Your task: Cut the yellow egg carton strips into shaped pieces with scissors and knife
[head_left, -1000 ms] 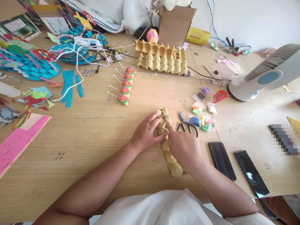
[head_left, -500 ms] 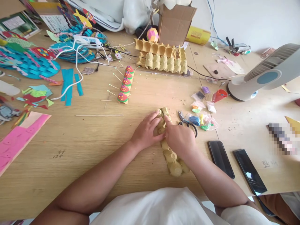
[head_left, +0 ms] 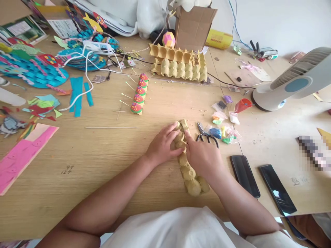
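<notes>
A long strip of tan egg-carton cups lies lengthwise on the wooden table in front of me. My left hand curls over the strip's far end from the left, fingers closed on the cups. From the right, my right hand presses its fingers against the same section of the strip. Black-handled scissors lie just right of my right hand. A painted egg-carton caterpillar with pin feelers stands behind my hands.
Small bags of coloured clay and a red cup sit right of the scissors. Two dark phones lie at the near right. A white fan, egg cartons, a cardboard box and paper crafts fill the back and left.
My right hand slid a little along the strip, up toward its far end and then slightly back. My left hand stayed on the strip's far end.
</notes>
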{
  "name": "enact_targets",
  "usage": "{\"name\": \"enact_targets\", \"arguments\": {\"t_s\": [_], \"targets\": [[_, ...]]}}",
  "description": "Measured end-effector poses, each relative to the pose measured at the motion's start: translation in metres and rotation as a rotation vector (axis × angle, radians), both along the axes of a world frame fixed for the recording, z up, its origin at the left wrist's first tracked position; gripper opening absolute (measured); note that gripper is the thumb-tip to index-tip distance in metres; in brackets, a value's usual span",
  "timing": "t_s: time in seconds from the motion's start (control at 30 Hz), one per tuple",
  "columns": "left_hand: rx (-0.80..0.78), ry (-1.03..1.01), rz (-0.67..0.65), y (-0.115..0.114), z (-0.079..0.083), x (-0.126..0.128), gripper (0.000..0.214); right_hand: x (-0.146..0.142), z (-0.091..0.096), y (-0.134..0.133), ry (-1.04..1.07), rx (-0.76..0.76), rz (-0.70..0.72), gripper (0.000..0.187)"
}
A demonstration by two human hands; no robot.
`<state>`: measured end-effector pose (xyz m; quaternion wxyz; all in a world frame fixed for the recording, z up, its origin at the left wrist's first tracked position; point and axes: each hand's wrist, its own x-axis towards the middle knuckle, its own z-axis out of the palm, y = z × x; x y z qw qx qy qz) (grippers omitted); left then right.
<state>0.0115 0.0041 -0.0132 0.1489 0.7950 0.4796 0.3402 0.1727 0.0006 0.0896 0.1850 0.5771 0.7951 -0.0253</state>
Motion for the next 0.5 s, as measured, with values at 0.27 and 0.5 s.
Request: {"name": "enact_targets", "arguments": {"t_s": [0.27, 0.5], "targets": [[0.005, -0.001, -0.002, -0.0008, 0.0001, 0.0005, 0.056, -0.0002, 0.0063, -0.0020, -0.025, -0.028, -0.025, 0.058], [0.018, 0.013, 0.007, -0.0007, -0.0004, 0.0008, 0.055, -0.0001, 0.0047, -0.0019, -0.022, -0.011, -0.007, 0.061]]}}
